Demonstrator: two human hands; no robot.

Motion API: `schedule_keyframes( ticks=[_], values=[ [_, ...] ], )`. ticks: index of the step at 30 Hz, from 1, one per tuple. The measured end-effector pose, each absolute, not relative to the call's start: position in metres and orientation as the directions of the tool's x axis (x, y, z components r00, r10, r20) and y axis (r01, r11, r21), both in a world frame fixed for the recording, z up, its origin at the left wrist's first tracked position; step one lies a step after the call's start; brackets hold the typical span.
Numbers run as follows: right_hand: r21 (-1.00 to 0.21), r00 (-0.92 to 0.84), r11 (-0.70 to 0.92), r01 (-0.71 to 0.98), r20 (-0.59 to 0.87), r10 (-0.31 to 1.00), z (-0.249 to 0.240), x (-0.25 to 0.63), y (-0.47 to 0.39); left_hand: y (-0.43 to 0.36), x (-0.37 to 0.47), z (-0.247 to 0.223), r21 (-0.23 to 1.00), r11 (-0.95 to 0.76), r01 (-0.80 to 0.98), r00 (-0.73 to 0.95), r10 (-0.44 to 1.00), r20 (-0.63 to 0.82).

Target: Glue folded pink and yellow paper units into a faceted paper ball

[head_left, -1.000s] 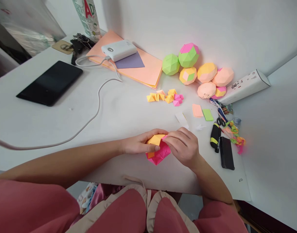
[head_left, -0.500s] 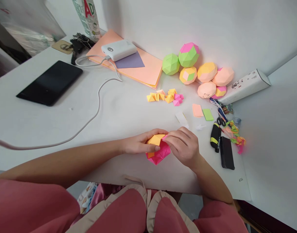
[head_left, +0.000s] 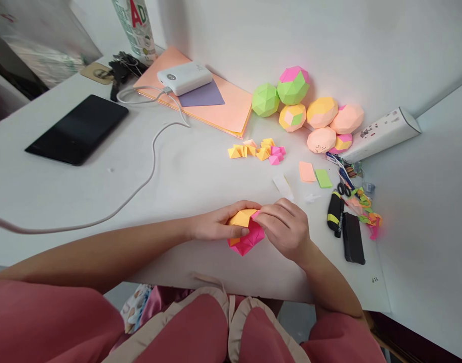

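Note:
Between my hands, near the desk's front edge, is a partly open origami paper ball (head_left: 249, 243) of pink and yellow-orange folded pieces, its pink hollow side facing me. My left hand (head_left: 223, 222) is closed around its left side, thumb in front and fingers behind. The fingers of my right hand (head_left: 285, 224) pinch the upper right rim, at a pink piece; the fingertips partly hide what they grip. Beyond my hands lie several small folded paper units (head_left: 266, 149) in yellow and pink.
Finished paper balls (head_left: 321, 113) are piled against the wall. Peach paper squares (head_left: 307, 172) and green ones (head_left: 323, 178) lie to the right, near scissors (head_left: 344, 189) and a black case (head_left: 353, 238). At left are a black tablet (head_left: 79, 130), a power bank (head_left: 185, 77) and its cable (head_left: 154, 156).
Hardly anything differs. The lower part of the paper ball has shifted up very slightly, while both hands keep the same hold.

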State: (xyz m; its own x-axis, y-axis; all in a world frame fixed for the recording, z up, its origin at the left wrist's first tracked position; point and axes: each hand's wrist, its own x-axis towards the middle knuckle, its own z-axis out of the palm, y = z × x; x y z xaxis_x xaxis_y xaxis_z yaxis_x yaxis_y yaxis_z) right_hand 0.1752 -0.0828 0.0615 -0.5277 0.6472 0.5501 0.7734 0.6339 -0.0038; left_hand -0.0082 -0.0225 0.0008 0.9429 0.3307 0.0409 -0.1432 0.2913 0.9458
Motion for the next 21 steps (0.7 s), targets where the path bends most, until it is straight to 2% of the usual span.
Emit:
schedule_keyframes(
  ticks=[14, 21],
  values=[
    [0.064, -0.570, 0.649, 0.758, 0.549, 0.612, 0.0650, 0.1755, -0.0825, -0.0229, -0.0073, 0.0045, 0.973, 0.180, -0.147, 0.925, 0.374, 0.071],
    [0.078, -0.574, 0.644, 0.761, 0.542, 0.614, 0.0645, 0.1733, -0.0841, -0.0240, -0.0054, 0.0032, 0.984, -0.021, -0.178, 0.889, 0.425, 0.170]
  ],
)
